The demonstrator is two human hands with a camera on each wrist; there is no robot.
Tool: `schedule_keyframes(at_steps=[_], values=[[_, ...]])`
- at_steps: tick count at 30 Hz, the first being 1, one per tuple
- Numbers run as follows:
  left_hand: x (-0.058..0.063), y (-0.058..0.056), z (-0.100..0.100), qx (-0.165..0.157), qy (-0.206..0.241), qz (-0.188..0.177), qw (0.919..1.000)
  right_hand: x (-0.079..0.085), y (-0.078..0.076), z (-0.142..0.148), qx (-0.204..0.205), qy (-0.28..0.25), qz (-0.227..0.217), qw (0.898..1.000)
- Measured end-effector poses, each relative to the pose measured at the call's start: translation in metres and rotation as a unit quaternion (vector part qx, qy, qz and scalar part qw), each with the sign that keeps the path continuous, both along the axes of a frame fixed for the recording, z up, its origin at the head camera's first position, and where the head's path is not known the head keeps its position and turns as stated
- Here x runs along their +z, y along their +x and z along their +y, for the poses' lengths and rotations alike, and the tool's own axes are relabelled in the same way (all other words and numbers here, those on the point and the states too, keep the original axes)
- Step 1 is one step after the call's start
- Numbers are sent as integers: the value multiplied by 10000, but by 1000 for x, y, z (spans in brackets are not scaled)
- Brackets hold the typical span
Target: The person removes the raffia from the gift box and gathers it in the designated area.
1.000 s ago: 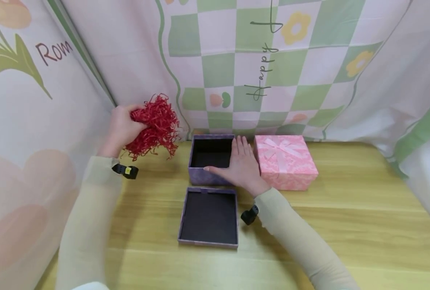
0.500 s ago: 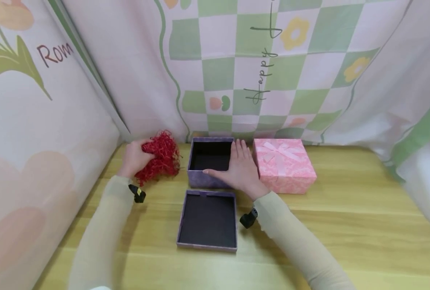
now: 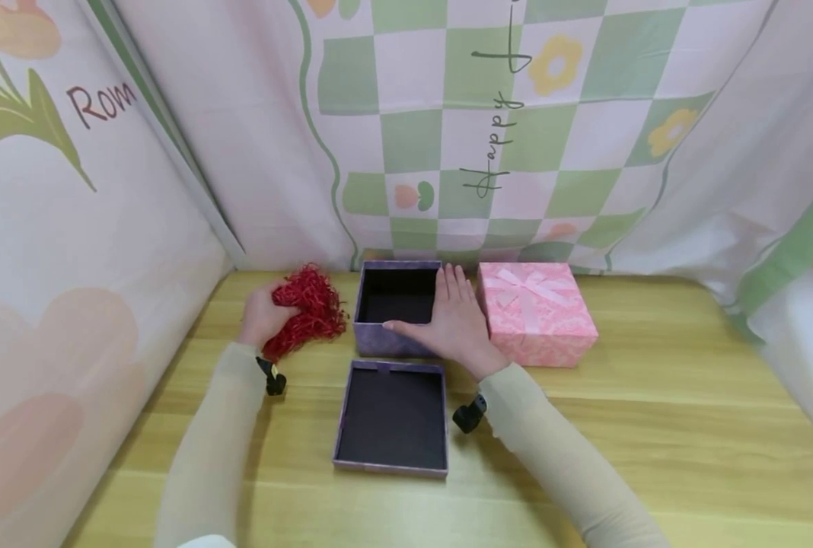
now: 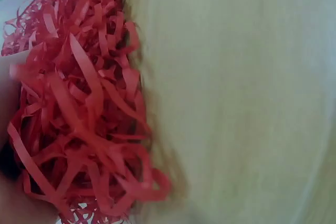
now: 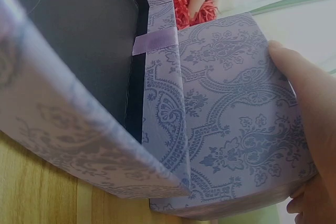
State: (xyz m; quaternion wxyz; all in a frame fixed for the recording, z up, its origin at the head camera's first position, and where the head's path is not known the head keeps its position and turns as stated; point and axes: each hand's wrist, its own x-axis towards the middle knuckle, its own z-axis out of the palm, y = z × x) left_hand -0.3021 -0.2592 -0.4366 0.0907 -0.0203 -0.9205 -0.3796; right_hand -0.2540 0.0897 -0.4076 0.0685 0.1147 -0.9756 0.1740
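Note:
At the left of the table, my left hand [image 3: 265, 313] grips a tangled clump of red shredded paper [image 3: 313, 308], its thumb pressed into the strands. In the left wrist view the crinkled paper strips [image 4: 89, 103] lie close over the wood. My right hand [image 3: 460, 320] rests along the right side of an uncovered purple box [image 3: 389, 339] with a dark inside, fingers straight and thumb reaching across its front rim. Blue scrollwork covers the box wall [image 5: 236, 98] in the right wrist view. In front lies the purple lid [image 3: 394, 417], its dark inner side up.
A pink gift box [image 3: 540, 312] with a ribbon bow stands right of my right hand. Wood-grain tabletop [image 3: 653, 441] spreads around the boxes. Patterned curtains [image 3: 413, 144] hang behind and along the left side.
My left hand has come down and slightly to the right with the red shredded paper, from in front of the curtain to table level. The right hand and boxes have stayed put.

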Motion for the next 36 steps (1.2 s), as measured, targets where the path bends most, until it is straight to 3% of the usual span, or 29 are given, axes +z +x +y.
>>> schedule_keyframes(at_steps=[7,17,22,29,36], values=[[1,2,-3,23,168,-136,9998,-1,0,0,8,-2,-1,10000],[28,11,-4,-89,298,-164,9994,0,0,1,-3,23,-80,10000],[45,15,-2,-147,408,9,9991,0,0,1,21,29,-62,10000],[79,25,9,-299,398,568,9971,1,-1,1,39,-44,-88,9999],[106,42,34,-561,372,659,9956,1,-1,1,50,33,-103,9999]])
